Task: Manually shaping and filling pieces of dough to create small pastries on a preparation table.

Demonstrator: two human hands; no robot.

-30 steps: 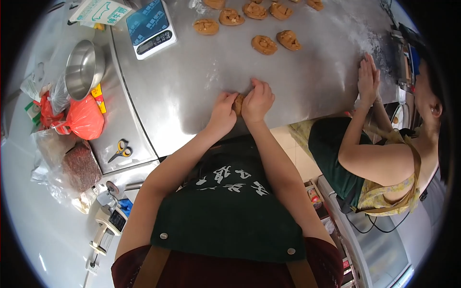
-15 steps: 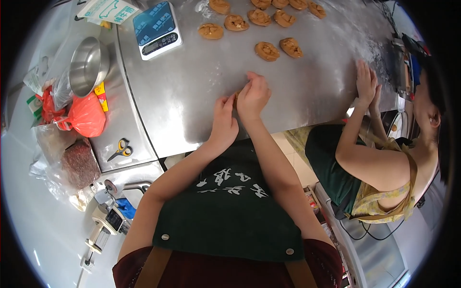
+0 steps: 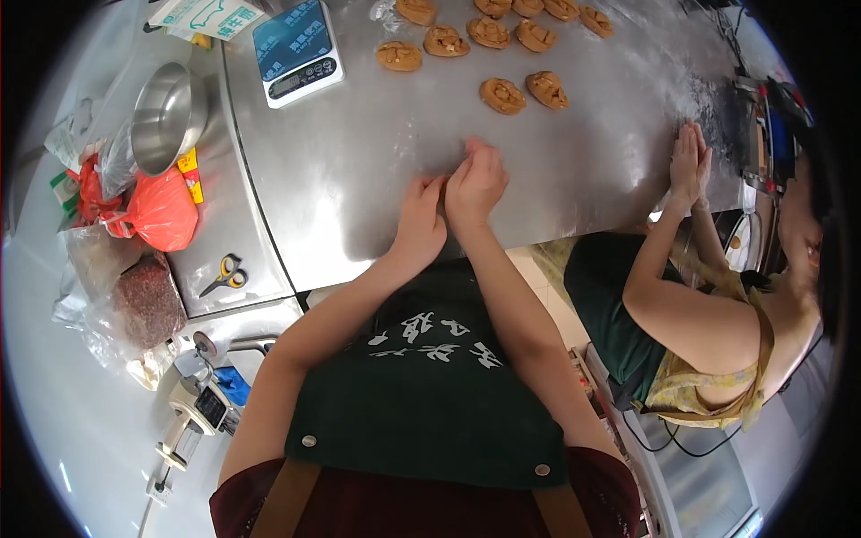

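Note:
My left hand (image 3: pixel 419 220) and my right hand (image 3: pixel 477 186) are close together just above the near part of the steel table (image 3: pixel 359 161). Both have their fingers curled in around a small piece of brown dough (image 3: pixel 443 190), of which only a sliver shows between them; the hands hide its shape. Beyond them two brown dough pieces, a left one (image 3: pixel 502 96) and a right one (image 3: pixel 546 90), lie side by side with lumpy, chunky tops. Farther back several more such pieces (image 3: pixel 446 41) lie in loose rows.
At the far left of the table stands a white kitchen scale (image 3: pixel 303 81). A side counter holds a steel bowl (image 3: pixel 168 121), a red plastic bag (image 3: pixel 163 211) and scissors (image 3: pixel 225 275). To my right a co-worker's hands (image 3: pixel 689 170) are pressed together over the table edge, near scattered flour (image 3: pixel 691 99).
My hands stay almost in place, fingers still curled together. The co-worker's hands, slightly apart before, are now palm against palm. The whole view has shifted slightly.

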